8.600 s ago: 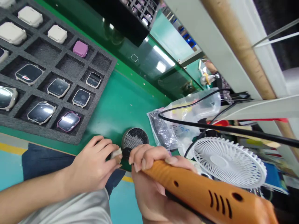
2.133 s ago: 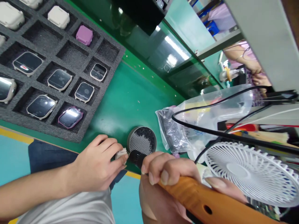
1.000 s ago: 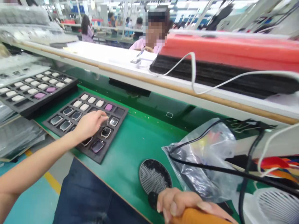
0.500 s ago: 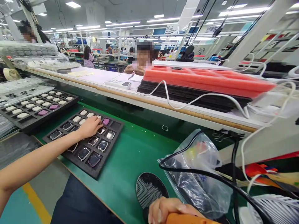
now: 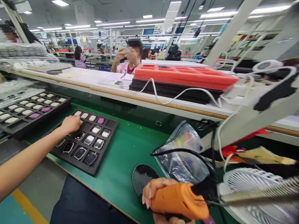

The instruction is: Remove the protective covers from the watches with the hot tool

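Fingers of the right hand (image 5: 155, 188) are clamping around an orange tool (image 5: 175, 199). Just past them, a round mesh-topped dish (image 5: 141, 178) is standing on the green surface (image 5: 123, 149). Farther off, a dark foam tray (image 5: 90, 170) is holding watch-shaped pieces (image 5: 80, 153). Above its far left part, the left hand (image 5: 70, 123) is reaching to a white piece (image 5: 81, 121); whether it is gripping, I cannot tell. Beyond, red foam (image 5: 177, 75) is resting on a shelf (image 5: 86, 78).
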Demonstrator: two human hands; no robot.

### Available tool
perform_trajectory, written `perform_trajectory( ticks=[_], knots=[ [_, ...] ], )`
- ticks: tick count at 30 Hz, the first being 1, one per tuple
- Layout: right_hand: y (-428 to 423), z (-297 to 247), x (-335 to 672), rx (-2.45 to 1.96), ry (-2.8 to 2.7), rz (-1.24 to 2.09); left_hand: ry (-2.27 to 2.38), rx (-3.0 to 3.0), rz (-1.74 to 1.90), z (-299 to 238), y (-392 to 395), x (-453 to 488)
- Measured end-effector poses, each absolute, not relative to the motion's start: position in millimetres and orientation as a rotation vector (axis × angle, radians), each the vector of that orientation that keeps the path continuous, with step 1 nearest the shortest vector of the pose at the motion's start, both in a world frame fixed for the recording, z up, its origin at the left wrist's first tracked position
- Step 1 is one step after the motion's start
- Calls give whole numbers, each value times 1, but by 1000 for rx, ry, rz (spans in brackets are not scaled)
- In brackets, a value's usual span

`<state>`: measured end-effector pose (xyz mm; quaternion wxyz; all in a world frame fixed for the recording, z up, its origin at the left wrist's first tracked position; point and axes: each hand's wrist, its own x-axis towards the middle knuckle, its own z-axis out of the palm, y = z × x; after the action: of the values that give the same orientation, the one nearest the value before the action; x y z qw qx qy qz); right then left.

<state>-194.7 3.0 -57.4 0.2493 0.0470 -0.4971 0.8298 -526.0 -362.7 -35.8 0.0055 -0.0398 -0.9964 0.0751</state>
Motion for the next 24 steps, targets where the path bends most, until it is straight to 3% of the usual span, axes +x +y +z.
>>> perform_trajectory(
  ticks=[5,9,16,20,24],
  knots=[
    [13,-38,-179,43,-1319,2219,-3034,-189,134,-5,-365,-515],
    [26,-37,-172,-4,-1322,2156,-2843,-566,-76,-1,-336,-459],
    [16,-55,-183,43,-1466,1959,-2406,-1526,-409,-108,-237,-316],
    [17,-61,-183,124,-1558,1849,-2293,-1390,-503,-149,-210,-304],
    [22,-61,-182,178,-1641,1695,-2087,-1449,-485,-148,-184,-303]
  ],
)
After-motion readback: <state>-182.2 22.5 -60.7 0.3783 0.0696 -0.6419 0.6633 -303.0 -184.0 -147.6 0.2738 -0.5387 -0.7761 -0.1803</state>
